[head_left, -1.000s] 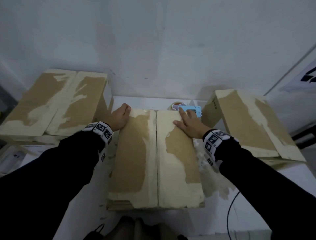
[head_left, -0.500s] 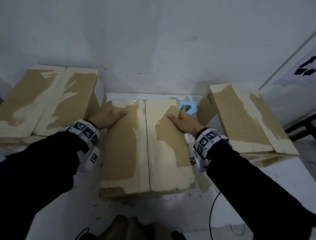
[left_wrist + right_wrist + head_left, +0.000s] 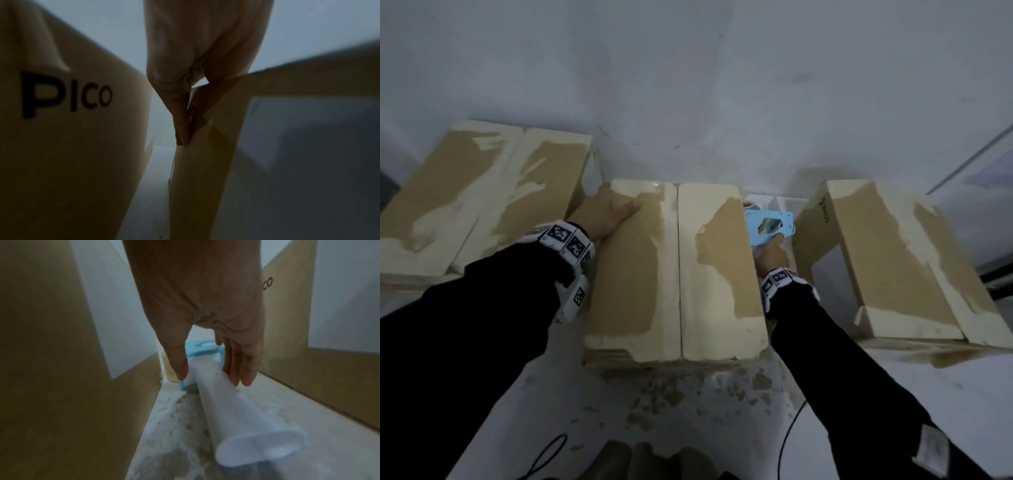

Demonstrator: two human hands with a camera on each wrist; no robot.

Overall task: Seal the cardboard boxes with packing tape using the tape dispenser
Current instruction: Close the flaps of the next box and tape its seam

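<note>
The middle cardboard box (image 3: pixel 633 281) lies with both top flaps down and a bare seam between them. My left hand (image 3: pixel 616 205) rests on its far left corner, thumb on top. In the left wrist view its fingers (image 3: pixel 180 121) run straight down the side wall of this box (image 3: pixel 205 178). The blue tape dispenser (image 3: pixel 768 228) lies on the table between the middle box and the right box (image 3: pixel 887 257). My right hand (image 3: pixel 211 378) reaches over its white handle (image 3: pixel 236 418), thumb on one side and straight fingers on the other.
A third box (image 3: pixel 482 192), printed PICO (image 3: pixel 68 97), stands close on the left, leaving a narrow gap. The white table (image 3: pixel 688 394) in front is flecked with cardboard scraps. A black cable (image 3: pixel 787 438) crosses the near edge. A wall rises just behind the boxes.
My right hand has left the top of the middle box and dropped into the gap on its right, onto the dispenser. The left hand stays on the far left corner.
</note>
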